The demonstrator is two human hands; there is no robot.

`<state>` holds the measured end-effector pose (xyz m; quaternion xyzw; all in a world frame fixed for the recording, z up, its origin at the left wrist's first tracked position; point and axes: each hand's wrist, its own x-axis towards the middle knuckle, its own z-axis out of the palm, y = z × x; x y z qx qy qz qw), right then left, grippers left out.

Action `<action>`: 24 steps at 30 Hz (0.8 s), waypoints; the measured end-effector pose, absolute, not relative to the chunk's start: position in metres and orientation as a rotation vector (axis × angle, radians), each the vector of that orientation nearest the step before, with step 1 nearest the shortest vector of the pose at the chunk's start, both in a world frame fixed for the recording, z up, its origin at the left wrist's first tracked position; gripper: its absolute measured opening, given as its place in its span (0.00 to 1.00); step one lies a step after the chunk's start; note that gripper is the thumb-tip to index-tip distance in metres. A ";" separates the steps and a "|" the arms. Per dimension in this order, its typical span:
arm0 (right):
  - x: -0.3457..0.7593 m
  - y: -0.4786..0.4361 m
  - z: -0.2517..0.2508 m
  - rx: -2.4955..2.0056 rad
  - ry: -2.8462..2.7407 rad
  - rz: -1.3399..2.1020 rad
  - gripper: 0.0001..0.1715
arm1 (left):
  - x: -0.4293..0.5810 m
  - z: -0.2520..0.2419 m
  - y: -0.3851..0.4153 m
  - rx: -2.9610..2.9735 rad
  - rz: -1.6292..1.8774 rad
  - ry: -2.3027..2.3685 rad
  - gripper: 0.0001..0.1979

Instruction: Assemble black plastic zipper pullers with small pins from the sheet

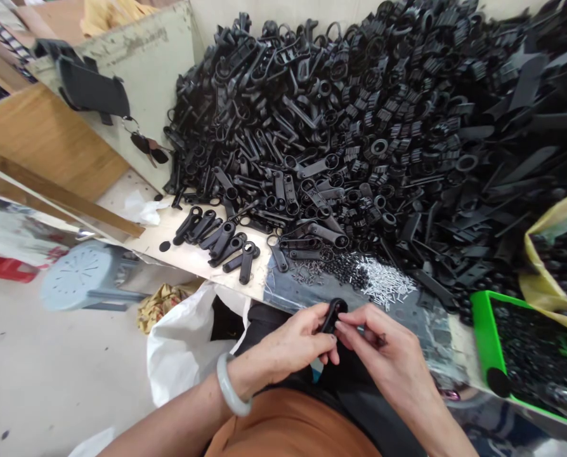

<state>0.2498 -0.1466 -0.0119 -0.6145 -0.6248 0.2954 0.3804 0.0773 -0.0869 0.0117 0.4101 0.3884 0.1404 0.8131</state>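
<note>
My left hand, with a pale bangle on its wrist, is closed around a black plastic lever-like part with a ringed end. The part is held over my lap, just off the table edge. At its ring, the thumb and forefinger of my right hand pinch together; what they hold is too small to make out. Something small and dark shows among that hand's curled fingers. Beyond my hands lie silver pins, small black pieces and small dark screw-like pieces.
A huge heap of black plastic parts covers the table's back. Several similar parts lie in a row at left. A green bin and a yellow bag stand right. A white sack hangs below the edge near a stool.
</note>
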 end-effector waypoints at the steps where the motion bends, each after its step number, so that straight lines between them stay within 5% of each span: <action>1: 0.249 -0.147 -0.012 -1.571 -1.590 0.747 0.11 | 0.077 0.013 -0.087 0.885 0.301 0.831 0.07; 11: 0.251 -0.147 -0.006 -1.492 -1.696 0.725 0.11 | 0.072 0.006 -0.087 0.944 0.298 0.875 0.11; 24: 0.245 -0.149 -0.012 -1.552 -1.920 0.532 0.21 | 0.072 -0.022 -0.085 1.093 0.525 0.970 0.15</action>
